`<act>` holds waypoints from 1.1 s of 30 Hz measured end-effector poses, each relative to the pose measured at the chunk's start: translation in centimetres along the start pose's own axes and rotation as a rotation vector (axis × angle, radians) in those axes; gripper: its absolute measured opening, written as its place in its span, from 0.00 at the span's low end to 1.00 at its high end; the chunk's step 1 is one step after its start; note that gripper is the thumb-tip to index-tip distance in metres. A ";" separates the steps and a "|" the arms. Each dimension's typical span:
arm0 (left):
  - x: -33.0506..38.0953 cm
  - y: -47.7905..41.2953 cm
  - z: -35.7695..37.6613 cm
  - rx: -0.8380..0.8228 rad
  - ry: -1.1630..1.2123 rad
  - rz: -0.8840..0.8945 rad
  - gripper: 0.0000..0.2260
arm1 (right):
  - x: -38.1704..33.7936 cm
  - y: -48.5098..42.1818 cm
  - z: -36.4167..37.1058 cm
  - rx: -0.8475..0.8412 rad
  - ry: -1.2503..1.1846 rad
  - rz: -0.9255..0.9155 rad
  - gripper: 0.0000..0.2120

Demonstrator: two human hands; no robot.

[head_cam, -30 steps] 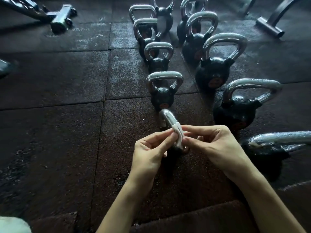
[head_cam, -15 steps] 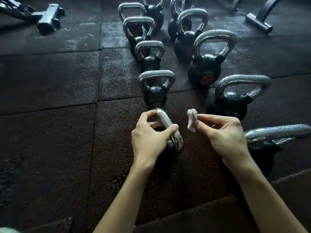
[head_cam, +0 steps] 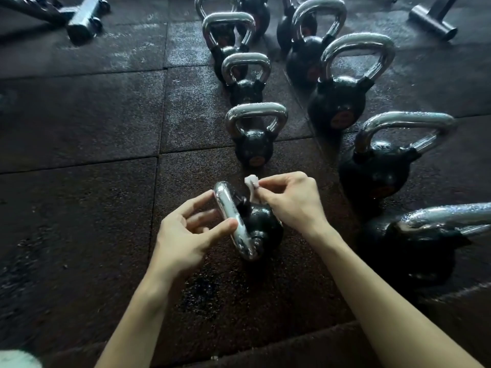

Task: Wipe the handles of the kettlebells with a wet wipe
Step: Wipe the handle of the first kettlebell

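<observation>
Left hand [head_cam: 186, 235] pinches chrome handle [head_cam: 231, 219] of nearest kettlebell [head_cam: 261, 227], which appears tipped toward 9 o'clock. Right hand [head_cam: 289, 200] pinches bunched wet wipe [head_cam: 251, 181] at 12 o'clock end of handle. Risk: light pinch slips on slick chrome, bell rocks back onto fingers.

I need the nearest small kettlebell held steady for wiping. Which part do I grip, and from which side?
Grip the chrome handle on its long top bar, coming from the left. The kettlebell is tipped so that bar faces left, where the left hand pinches it; the right hand with the wet wipe occupies the far side.
</observation>
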State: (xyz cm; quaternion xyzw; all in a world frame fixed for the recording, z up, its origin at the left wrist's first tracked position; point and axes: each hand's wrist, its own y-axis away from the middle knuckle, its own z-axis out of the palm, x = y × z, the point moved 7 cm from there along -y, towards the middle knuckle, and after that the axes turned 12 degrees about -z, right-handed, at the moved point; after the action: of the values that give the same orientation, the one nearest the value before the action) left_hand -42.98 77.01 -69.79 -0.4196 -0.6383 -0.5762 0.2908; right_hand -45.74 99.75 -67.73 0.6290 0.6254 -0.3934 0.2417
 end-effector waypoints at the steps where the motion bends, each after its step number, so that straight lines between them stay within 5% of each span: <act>1: -0.3 0.0 -0.5 -0.003 0.004 -0.007 0.34 | -0.2 -0.4 1.2 -0.038 0.028 -0.007 0.09; 16: -2.1 -1.1 -2.4 -0.063 0.079 0.010 0.34 | -2.8 -1.8 6.3 -0.072 -0.055 -0.223 0.09; 21: -2.1 -1.1 -2.7 -0.075 0.065 0.027 0.32 | -5.3 0.7 5.4 -0.107 -0.141 -0.449 0.05; 33: -2.1 -1.2 -2.4 -0.100 0.089 0.036 0.34 | -4.2 4.2 4.2 -0.233 -0.210 -0.359 0.06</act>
State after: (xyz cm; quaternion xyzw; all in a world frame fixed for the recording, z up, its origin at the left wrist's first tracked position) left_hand -43.26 74.22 -71.73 -0.4191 -0.5873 -0.6202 0.3078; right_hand -42.09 93.54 -67.58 0.4311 0.7398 -0.4185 0.3027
